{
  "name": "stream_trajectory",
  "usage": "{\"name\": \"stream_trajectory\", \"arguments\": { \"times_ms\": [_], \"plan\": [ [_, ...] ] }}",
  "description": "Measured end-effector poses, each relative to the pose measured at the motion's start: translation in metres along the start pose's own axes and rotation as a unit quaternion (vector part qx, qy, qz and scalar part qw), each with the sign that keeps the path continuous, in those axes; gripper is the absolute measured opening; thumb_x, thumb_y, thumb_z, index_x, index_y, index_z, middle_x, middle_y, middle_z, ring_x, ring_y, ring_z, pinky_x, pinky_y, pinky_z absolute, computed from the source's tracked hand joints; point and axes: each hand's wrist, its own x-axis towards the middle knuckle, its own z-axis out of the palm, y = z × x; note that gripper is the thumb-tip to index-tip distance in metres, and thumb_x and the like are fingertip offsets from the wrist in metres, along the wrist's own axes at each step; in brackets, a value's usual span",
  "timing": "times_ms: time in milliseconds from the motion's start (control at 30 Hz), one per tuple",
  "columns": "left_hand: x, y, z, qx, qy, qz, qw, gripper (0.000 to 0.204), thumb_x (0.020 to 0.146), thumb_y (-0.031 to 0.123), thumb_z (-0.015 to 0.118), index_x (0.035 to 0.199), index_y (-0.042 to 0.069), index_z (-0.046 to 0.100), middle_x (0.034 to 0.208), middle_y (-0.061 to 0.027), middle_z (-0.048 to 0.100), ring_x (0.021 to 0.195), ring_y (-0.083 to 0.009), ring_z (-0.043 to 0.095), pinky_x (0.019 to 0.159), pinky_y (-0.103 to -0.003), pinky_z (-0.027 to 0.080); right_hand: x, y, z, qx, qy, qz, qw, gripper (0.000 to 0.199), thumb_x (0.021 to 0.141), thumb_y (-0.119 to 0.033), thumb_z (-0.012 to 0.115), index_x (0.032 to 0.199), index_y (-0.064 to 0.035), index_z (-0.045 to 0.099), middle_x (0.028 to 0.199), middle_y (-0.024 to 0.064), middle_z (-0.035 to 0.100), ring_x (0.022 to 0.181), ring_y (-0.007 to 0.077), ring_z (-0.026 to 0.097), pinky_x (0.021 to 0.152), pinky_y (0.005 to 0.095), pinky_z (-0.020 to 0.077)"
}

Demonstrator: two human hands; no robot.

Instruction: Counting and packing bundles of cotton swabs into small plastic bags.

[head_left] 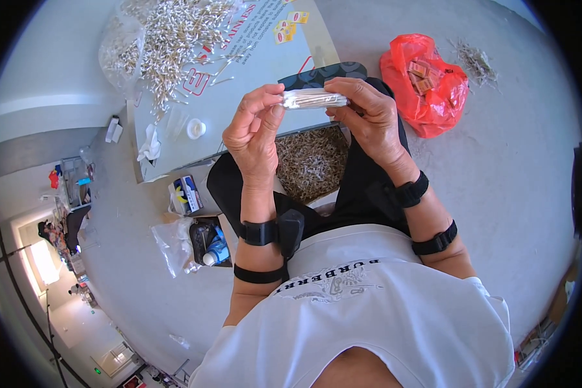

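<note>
One head-worn fisheye view looks steeply down from close above, over the person's white shirt [368, 310] and lap, to the grey floor [517, 161]; edges curve.

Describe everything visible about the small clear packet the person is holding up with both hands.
The clear packet is a small, slim bag of shiny transparent film, stuffed with thin white sticks that look like cotton swabs. It lies roughly level, held up above the person's lap and a tray of loose sticks. The left hand pinches its left end and the right hand grips its right end, whose fingers curl over the top. Whether it is sealed cannot be told.
</note>
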Motion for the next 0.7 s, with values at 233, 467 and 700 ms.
{"name": "stream_trajectory", "arguments": {
  "times_ms": [233, 467, 700],
  "plan": [
    [0.003, 0.005, -0.004, 0.026, -0.022, 0.010, 0.999, 0.011, 0.086, -0.004, 0.065, 0.096, 0.000, 0.065, 0.104, -0.0132, 0.066, 0.094, -0.0146, 0.061, 0.083, -0.026, 0.049, 0.002, -0.005, -0.002, -0.004, -0.026, 0.004, 1.000, 0.031, 0.078, 0.010, 0.066, 0.107, -0.0006, 0.065, 0.102, 0.0092, 0.065, 0.080, 0.0128, 0.064, 0.067, 0.0244, 0.0540],
    [0.006, 0.007, -0.004, 0.110, -0.031, 0.060, 0.992, 0.009, 0.084, 0.000, 0.068, 0.093, -0.001, 0.066, 0.095, -0.0101, 0.067, 0.088, -0.0139, 0.062, 0.078, -0.026, 0.049, 0.000, -0.003, -0.001, 0.039, -0.038, 0.044, 0.998, 0.028, 0.081, 0.009, 0.064, 0.107, -0.0009, 0.065, 0.096, 0.0071, 0.065, 0.077, 0.0123, 0.065, 0.065, 0.0238, 0.0545],
    [0.009, 0.013, -0.005, 0.179, -0.044, 0.086, 0.979, 0.010, 0.081, 0.000, 0.070, 0.090, 0.002, 0.067, 0.086, -0.0066, 0.067, 0.079, -0.0135, 0.062, 0.071, -0.024, 0.049, -0.001, -0.002, -0.004, 0.070, -0.068, 0.093, 0.991, 0.024, 0.084, 0.007, 0.063, 0.107, 0.0021, 0.064, 0.090, 0.0065, 0.064, 0.077, 0.0101, 0.065, 0.065, 0.0228, 0.0545]
  ]
}}
